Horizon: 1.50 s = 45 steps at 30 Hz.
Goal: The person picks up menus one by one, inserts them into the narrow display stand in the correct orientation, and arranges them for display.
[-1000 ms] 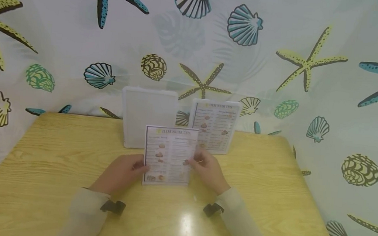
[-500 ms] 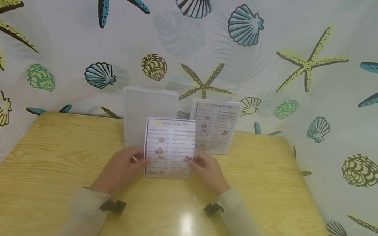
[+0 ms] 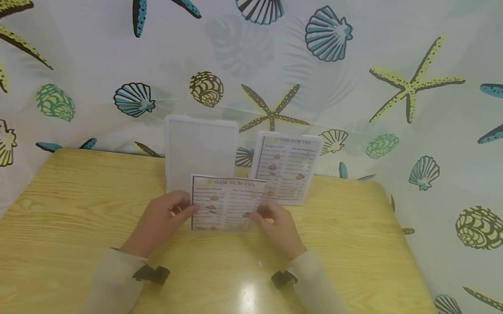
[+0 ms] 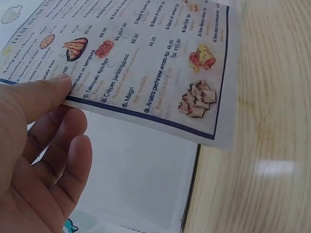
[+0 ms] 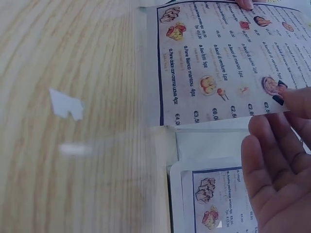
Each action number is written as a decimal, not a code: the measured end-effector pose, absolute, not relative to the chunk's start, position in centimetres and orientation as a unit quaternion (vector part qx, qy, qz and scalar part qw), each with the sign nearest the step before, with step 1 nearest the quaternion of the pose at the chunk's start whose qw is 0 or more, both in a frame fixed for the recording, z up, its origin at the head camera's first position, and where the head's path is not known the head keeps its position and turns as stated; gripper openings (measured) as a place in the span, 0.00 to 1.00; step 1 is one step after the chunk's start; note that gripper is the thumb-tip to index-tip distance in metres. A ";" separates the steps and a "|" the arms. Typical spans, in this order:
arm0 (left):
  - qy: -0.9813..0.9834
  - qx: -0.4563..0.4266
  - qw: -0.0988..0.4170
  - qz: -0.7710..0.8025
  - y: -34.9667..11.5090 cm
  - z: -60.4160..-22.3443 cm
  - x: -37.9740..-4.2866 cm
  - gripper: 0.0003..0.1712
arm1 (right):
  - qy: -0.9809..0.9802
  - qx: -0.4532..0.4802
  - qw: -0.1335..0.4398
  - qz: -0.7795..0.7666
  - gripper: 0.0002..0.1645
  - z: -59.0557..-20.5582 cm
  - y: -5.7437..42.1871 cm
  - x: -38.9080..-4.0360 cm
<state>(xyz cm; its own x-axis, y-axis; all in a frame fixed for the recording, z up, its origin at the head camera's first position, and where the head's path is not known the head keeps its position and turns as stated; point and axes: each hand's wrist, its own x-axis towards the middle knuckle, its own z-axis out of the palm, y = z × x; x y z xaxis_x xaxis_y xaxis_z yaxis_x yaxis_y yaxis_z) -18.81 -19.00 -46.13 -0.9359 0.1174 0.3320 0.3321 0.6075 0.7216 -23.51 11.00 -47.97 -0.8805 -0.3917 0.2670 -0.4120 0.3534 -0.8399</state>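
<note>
A printed dim sum menu sheet (image 3: 226, 202) is held up between both hands above the table, its text side toward me and its top tilted away. My left hand (image 3: 157, 223) pinches its left edge, the thumb on the printed face in the left wrist view and the other fingers loosely bent below. On the opposite edge my right hand (image 3: 280, 230) pinches it, thumb in front. Behind stand a blank white framed board (image 3: 201, 148) on the left and a white-framed menu (image 3: 283, 167) with the same print on the right. The sheet hides the board's lower right part.
A wooden table (image 3: 349, 263) spans the front. Along its back edge hangs a pale curtain (image 3: 166, 56) with printed shells and starfish, which also covers the right side. One small white paper scrap (image 5: 65, 104) lies on the table near my right wrist.
The menu sheet rose a little, then came lower and tilted back, so it looks shorter now. My left hand has shifted slightly upward; the right has barely moved. Both kept hold.
</note>
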 end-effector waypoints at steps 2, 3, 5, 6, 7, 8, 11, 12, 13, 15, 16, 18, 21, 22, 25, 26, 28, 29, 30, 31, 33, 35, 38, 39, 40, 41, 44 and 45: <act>-0.887 -0.128 0.132 -0.423 -18.9 -46.2 -18.8 0.04 | -0.812 0.254 0.023 0.526 0.11 -48.0 11.1 -23.5; -0.887 -0.129 0.133 -0.423 -18.8 -46.2 -18.8 0.05 | -0.807 0.257 0.028 0.532 0.10 -48.0 11.1 -23.5; -0.888 -0.128 0.134 -0.420 -18.6 -46.2 -18.8 0.05 | -0.797 0.261 0.033 0.543 0.08 -47.9 11.1 -23.4; -0.889 -0.126 0.133 -0.420 -18.6 -46.2 -18.8 0.06 | -0.794 0.261 0.036 0.547 0.07 -47.9 11.1 -23.4; -0.889 -0.124 0.132 -0.420 -18.5 -46.1 -18.7 0.06 | -0.792 0.260 0.039 0.551 0.06 -47.9 11.0 -23.4; -0.890 -0.121 0.130 -0.420 -18.4 -46.1 -18.7 0.07 | -0.792 0.258 0.044 0.552 0.05 -47.8 11.0 -23.3; -0.893 -0.108 0.130 -0.418 -18.2 -46.1 -18.6 0.06 | -0.797 0.252 0.065 0.544 0.04 -47.6 10.8 -23.2; -0.893 -0.104 0.133 -0.417 -18.2 -46.1 -18.6 0.06 | -0.798 0.253 0.072 0.542 0.03 -47.6 10.7 -23.1; -0.894 -0.100 0.136 -0.415 -18.2 -46.1 -18.6 0.05 | -0.799 0.253 0.078 0.540 0.02 -47.5 10.7 -23.0; -0.895 -0.095 0.145 -0.411 -18.2 -46.1 -18.6 0.05 | -0.799 0.256 0.088 0.537 0.02 -47.4 10.6 -23.0; -0.895 -0.094 0.150 -0.410 -18.2 -46.1 -18.6 0.06 | -0.798 0.258 0.090 0.538 0.02 -47.3 10.6 -22.9; -0.892 -0.093 0.151 -0.415 -18.2 -46.0 -18.5 0.08 | -0.794 0.260 0.088 0.543 0.03 -47.3 10.7 -23.0; -0.890 -0.098 0.139 -0.423 -18.3 -46.1 -18.6 0.08 | -0.782 0.254 0.080 0.564 0.05 -47.4 10.8 -23.2; -0.889 -0.100 0.134 -0.427 -18.2 -46.1 -18.6 0.07 | -0.775 0.252 0.077 0.574 0.05 -47.5 10.8 -23.3; -0.886 -0.108 0.120 -0.435 -18.1 -46.2 -18.7 0.06 | -0.751 0.248 0.066 0.608 0.05 -47.4 11.0 -23.3; -0.885 -0.111 0.119 -0.436 -18.1 -46.3 -18.7 0.06 | -0.744 0.249 0.063 0.617 0.05 -47.4 11.0 -23.3; -0.882 -0.113 0.121 -0.440 -18.0 -46.3 -18.7 0.06 | -0.736 0.248 0.062 0.627 0.05 -47.4 11.0 -23.3; -0.881 -0.114 0.125 -0.442 -18.0 -46.3 -18.8 0.06 | -0.734 0.246 0.063 0.630 0.05 -47.3 11.1 -23.3; -0.878 -0.114 0.129 -0.446 -18.1 -46.3 -18.8 0.07 | -0.732 0.244 0.065 0.632 0.05 -47.3 11.1 -23.3; -0.875 -0.112 0.136 -0.451 -18.2 -46.4 -18.9 0.08 | -0.733 0.241 0.069 0.632 0.05 -47.3 11.1 -23.3; -0.868 -0.100 0.151 -0.462 -18.7 -46.6 -19.1 0.10 | -0.735 0.232 0.076 0.632 0.05 -47.2 11.2 -23.4; -0.858 -0.076 0.163 -0.481 -19.4 -46.9 -19.5 0.14 | -0.736 0.227 0.081 0.633 0.05 -47.1 11.3 -23.4; -0.840 -0.026 0.179 -0.512 -20.8 -47.1 -20.3 0.20 | -0.738 0.225 0.084 0.630 0.06 -46.9 11.5 -23.5; -0.833 -0.007 0.182 -0.523 -21.3 -47.0 -20.6 0.22 | -0.739 0.226 0.085 0.629 0.06 -46.9 11.5 -23.6; -0.823 0.013 0.185 -0.537 -21.7 -46.8 -21.0 0.23 | -0.740 0.228 0.086 0.627 0.06 -46.8 11.6 -23.6; -0.813 0.032 0.189 -0.550 -22.1 -46.6 -21.3 0.24 | -0.741 0.228 0.087 0.625 0.06 -46.9 11.6 -23.7; -0.788 0.069 0.197 -0.579 -23.0 -46.2 -22.4 0.24 | -0.745 0.227 0.088 0.621 0.05 -46.8 11.9 -23.7; -0.785 0.077 0.193 -0.584 -23.3 -46.1 -22.7 0.25 | -0.745 0.228 0.089 0.621 0.05 -46.8 12.0 -23.8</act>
<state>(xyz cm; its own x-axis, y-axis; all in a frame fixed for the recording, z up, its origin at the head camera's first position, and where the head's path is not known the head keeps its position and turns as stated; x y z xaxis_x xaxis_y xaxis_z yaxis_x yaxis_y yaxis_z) -22.72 -23.29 -46.11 -0.9141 -0.3454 0.2126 0.1048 0.3053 0.9465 -23.79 11.97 -46.79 -0.8801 -0.2288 0.4159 -0.4503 0.1253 -0.8840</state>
